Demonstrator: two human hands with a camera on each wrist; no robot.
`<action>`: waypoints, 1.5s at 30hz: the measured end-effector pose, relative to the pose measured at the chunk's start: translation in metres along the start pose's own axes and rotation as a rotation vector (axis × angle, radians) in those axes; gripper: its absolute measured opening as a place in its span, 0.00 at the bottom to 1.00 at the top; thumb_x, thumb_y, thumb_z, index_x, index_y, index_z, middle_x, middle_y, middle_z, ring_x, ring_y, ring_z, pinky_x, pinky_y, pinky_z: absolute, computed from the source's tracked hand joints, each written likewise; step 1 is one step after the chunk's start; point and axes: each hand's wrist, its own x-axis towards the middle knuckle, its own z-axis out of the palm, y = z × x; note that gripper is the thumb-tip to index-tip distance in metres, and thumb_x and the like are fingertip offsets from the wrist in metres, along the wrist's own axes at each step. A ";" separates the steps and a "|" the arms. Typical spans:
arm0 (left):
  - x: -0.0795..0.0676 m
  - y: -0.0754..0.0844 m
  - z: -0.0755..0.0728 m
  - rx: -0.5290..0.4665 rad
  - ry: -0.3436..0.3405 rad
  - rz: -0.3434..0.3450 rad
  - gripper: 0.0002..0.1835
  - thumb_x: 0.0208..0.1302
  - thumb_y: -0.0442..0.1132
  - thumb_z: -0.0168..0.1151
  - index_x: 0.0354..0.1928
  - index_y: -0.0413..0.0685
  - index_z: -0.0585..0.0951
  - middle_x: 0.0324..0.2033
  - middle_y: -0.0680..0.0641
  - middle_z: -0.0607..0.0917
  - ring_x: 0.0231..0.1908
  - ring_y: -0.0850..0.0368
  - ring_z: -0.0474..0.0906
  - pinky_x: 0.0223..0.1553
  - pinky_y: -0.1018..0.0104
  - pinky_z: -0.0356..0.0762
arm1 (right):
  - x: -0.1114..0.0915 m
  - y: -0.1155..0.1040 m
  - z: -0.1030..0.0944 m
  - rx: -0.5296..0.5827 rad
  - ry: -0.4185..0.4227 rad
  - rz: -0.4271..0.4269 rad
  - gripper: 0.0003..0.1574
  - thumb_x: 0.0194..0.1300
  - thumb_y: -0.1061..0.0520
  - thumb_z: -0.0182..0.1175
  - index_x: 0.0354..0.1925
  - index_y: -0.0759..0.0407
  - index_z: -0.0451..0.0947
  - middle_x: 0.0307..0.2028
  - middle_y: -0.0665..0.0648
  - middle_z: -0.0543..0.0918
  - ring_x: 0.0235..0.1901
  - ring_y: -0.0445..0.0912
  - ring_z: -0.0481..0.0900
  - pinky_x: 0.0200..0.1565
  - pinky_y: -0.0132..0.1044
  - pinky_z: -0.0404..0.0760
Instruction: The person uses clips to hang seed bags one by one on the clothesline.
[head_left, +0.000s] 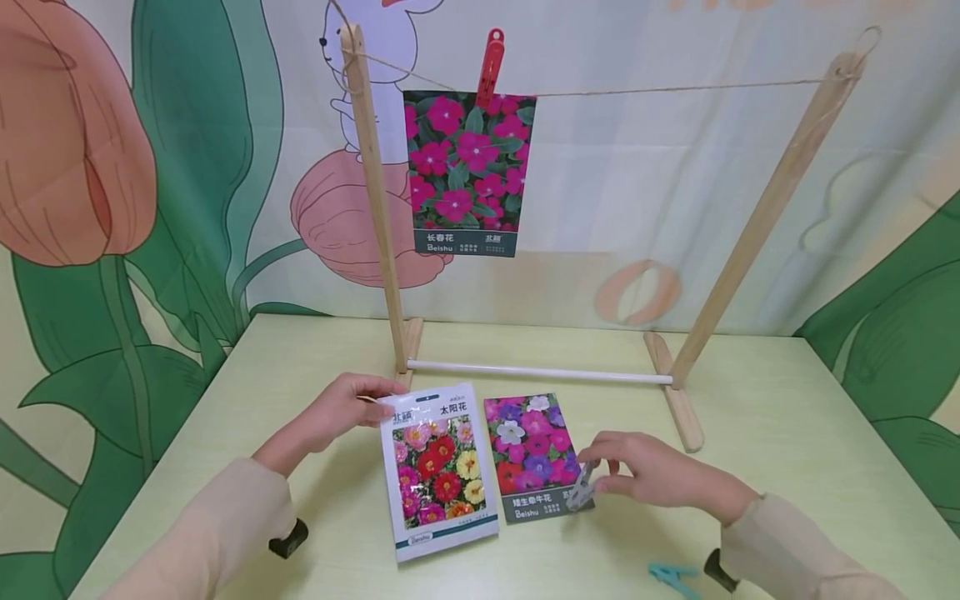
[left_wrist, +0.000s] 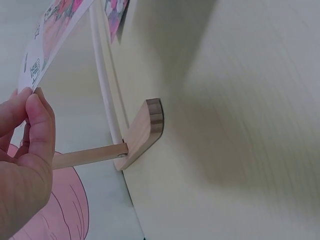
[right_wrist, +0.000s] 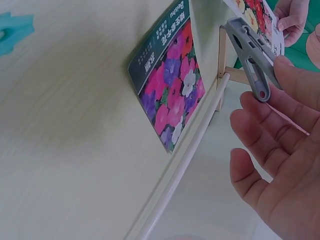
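My left hand (head_left: 347, 410) pinches the top left corner of a white-bordered seed packet (head_left: 438, 475) with red, pink and yellow flowers. In the left wrist view thumb and fingers meet on the packet's edge, and it is raised off the table. Between thumb and fingertips of my right hand (head_left: 648, 468) is a grey clothespin (right_wrist: 252, 55). A second seed packet (head_left: 528, 442), with purple, pink and white flowers, lies flat on the table; the clothespin overlaps its lower right corner in the head view. Another packet (head_left: 471, 167) with magenta flowers hangs from the string by a red clothespin (head_left: 491, 67).
A string (head_left: 675, 87) runs between two wooden posts (head_left: 765, 217) on wooden feet. A white rod (head_left: 540, 372) joins them low down. One teal clothespin (head_left: 672, 575) lies at the table's near edge. Behind hangs a printed curtain (head_left: 570, 200).
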 end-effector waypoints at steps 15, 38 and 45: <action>0.005 0.014 0.003 -0.022 -0.002 0.031 0.17 0.59 0.31 0.54 0.52 0.40 0.75 0.48 0.38 0.75 0.39 0.53 0.75 0.41 0.65 0.77 | 0.004 -0.004 -0.011 -0.031 0.089 -0.034 0.18 0.55 0.58 0.60 0.45 0.62 0.75 0.39 0.52 0.79 0.29 0.34 0.68 0.31 0.26 0.70; 0.011 0.039 0.008 -0.034 0.006 0.061 0.16 0.60 0.31 0.52 0.51 0.41 0.76 0.49 0.39 0.75 0.40 0.53 0.75 0.41 0.64 0.77 | 0.007 -0.003 -0.030 -0.030 0.201 -0.069 0.18 0.58 0.58 0.57 0.47 0.62 0.73 0.38 0.52 0.78 0.31 0.36 0.70 0.32 0.29 0.73; 0.013 0.046 0.009 -0.018 0.023 0.077 0.16 0.60 0.31 0.52 0.51 0.42 0.76 0.49 0.39 0.75 0.40 0.52 0.74 0.41 0.65 0.77 | 0.007 -0.004 -0.037 -0.039 0.229 -0.068 0.19 0.58 0.59 0.57 0.48 0.63 0.73 0.38 0.52 0.78 0.30 0.36 0.71 0.30 0.28 0.73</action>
